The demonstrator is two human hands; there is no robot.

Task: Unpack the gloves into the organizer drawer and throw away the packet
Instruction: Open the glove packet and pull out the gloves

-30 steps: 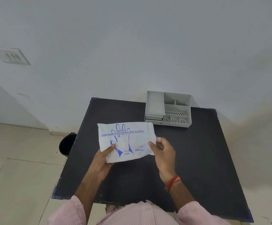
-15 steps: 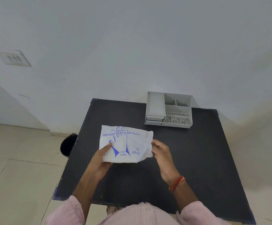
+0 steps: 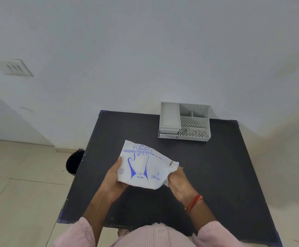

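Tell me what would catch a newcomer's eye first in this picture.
The white glove packet with blue print stands out, held above the middle of the black table between the left hand and the right hand, its right edge crumpled. Next comes the grey organizer at the table's far edge against the wall, then the black bin on the floor at left.

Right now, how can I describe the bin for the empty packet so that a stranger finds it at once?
Start from the black table that stands against the white wall. Follow its left edge down to the tiled floor; the bin stands there, partly hidden behind the table edge. It is the only round black container, and the only object on the floor.
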